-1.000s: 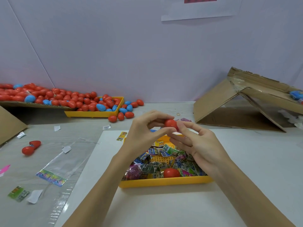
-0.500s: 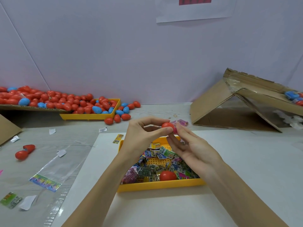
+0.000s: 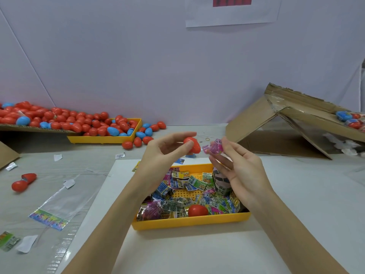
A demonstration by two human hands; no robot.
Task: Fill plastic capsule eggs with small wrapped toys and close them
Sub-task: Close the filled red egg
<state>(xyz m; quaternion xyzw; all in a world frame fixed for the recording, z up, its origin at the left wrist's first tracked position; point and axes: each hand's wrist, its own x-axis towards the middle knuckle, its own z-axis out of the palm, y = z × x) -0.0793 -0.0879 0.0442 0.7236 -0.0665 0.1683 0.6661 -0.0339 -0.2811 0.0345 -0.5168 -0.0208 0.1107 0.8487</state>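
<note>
The hands have separated since half a second ago: left hand (image 3: 167,153) pinches a red capsule egg (image 3: 191,145), right hand (image 3: 240,169) pinches a crinkled pink wrapped toy (image 3: 215,147) just beside it — insertion pending; both sit above the far edge of the yellow tray (image 3: 189,222) of glossy foil packets.

A plain packing workstation, possibly in a small workshop. A bare pale wall backs a grey worktable (image 3: 316,194). At left, heaps of red and blue capsule eggs (image 3: 59,120) spill over cardboard; at right lies a torn cardboard box (image 3: 280,123).
</note>
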